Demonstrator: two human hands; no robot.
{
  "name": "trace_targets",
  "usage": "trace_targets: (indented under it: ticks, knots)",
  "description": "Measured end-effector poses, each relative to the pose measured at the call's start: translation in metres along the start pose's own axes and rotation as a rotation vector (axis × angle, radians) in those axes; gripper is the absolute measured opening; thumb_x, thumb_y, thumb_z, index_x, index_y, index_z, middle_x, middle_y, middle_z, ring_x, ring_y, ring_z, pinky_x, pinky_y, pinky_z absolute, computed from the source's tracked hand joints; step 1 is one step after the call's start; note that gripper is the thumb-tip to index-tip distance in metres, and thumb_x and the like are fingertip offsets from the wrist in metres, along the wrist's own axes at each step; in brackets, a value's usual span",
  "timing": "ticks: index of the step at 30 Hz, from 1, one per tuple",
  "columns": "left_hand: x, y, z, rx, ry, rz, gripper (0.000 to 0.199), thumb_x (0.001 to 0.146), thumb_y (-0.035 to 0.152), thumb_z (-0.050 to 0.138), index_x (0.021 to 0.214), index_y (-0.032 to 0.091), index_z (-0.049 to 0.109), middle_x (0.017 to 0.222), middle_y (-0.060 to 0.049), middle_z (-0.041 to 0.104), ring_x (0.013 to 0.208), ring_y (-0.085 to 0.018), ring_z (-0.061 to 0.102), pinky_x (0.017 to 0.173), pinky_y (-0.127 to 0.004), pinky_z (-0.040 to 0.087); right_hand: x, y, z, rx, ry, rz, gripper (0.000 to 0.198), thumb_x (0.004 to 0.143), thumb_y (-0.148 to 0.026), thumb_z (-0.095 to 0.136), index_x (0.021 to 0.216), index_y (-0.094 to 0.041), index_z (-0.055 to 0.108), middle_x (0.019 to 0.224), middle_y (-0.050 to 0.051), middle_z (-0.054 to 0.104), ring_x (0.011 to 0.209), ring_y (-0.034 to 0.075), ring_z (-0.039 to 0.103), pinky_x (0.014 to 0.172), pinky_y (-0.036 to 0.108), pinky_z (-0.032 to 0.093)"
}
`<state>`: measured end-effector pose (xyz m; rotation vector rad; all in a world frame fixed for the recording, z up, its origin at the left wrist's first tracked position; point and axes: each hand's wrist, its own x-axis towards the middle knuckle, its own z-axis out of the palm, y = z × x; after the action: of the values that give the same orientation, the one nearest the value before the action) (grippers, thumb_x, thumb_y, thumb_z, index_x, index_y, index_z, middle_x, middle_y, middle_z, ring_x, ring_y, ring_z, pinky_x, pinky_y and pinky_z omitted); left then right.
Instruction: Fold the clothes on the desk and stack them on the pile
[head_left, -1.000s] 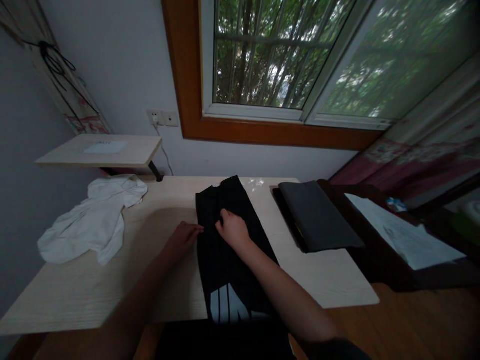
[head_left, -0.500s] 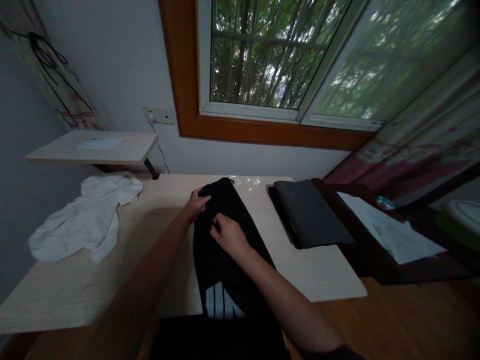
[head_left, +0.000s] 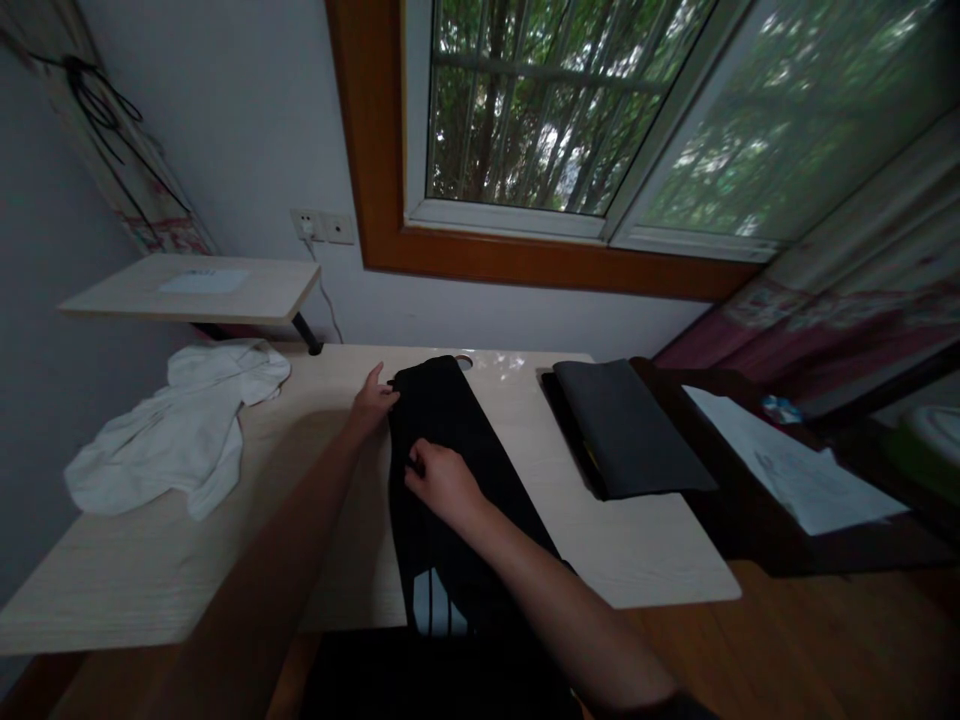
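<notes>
Black trousers (head_left: 457, 410), folded into a long strip with white stripes near the close end, lie on the pale wooden table (head_left: 645, 560). At their far left corner is my left hand (head_left: 373, 402), fingers apart, its fingertips touching the cloth's edge. My right hand (head_left: 444, 480) rests over the middle of the strip, its thumb and fingers pinched together on the black cloth near the left side. The near end of the trousers merges with dark clothing at the table's front edge.
A crumpled white garment (head_left: 172, 430) lies on the left, below a raised shelf (head_left: 195, 300). To the right is a dark grey folder-like item (head_left: 634, 425), with a paper sheet (head_left: 787, 460) on a dark surface beyond. A window (head_left: 555, 120) is ahead.
My left hand has shifted left to the trousers' edge and its fingers have spread. My right hand has moved left and slightly nearer me. The fold on top lies flatter.
</notes>
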<state>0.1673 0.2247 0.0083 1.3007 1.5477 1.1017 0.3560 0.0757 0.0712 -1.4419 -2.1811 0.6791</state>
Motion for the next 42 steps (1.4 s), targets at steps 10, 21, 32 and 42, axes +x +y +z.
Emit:
trace_targets:
  ticks: [10, 21, 32, 42]
  knots:
    - [0.001, -0.005, -0.003, 0.146, 0.116, 0.164, 0.088, 0.075, 0.026, 0.071, 0.156, 0.021, 0.037, 0.106, -0.006, 0.074, 0.072, -0.014, 0.064, 0.08, -0.03, 0.051, 0.0, 0.003, 0.005, 0.072, -0.052, -0.029, 0.016, 0.084, -0.014, 0.069, 0.097, -0.022, 0.063, 0.083, -0.002, 0.067, 0.072, 0.013, 0.061, 0.067, 0.022, 0.04]
    - [-0.001, -0.011, -0.006, 0.225, 0.107, 0.167, 0.079, 0.076, 0.029, 0.072, 0.149, 0.019, 0.044, 0.104, -0.004, 0.069, 0.078, -0.016, 0.066, 0.083, -0.032, 0.052, -0.022, 0.014, 0.003, 0.068, -0.28, -0.019, 0.006, 0.085, -0.02, 0.073, 0.089, -0.021, 0.069, 0.082, 0.0, 0.071, 0.073, 0.014, 0.066, 0.064, 0.021, 0.041]
    - [-0.005, -0.011, -0.009, 0.256, 0.154, 0.295, 0.037, 0.077, 0.022, 0.066, 0.115, 0.02, 0.067, 0.108, -0.005, 0.057, 0.078, -0.014, 0.062, 0.084, -0.035, 0.057, -0.023, 0.024, 0.007, 0.182, -0.287, -0.178, 0.007, 0.092, -0.025, 0.071, 0.096, -0.02, 0.073, 0.087, 0.0, 0.073, 0.076, 0.012, 0.067, 0.07, 0.02, 0.045]
    - [-0.02, 0.007, 0.007, 0.544, -0.136, 0.687, 0.038, 0.091, 0.025, 0.058, 0.127, 0.026, 0.07, 0.144, -0.011, 0.06, 0.145, -0.031, 0.043, 0.125, -0.055, 0.025, -0.023, 0.025, 0.008, 0.148, -0.283, -0.219, 0.013, 0.091, -0.016, 0.068, 0.099, -0.022, 0.076, 0.088, 0.0, 0.073, 0.08, 0.013, 0.067, 0.076, 0.021, 0.047]
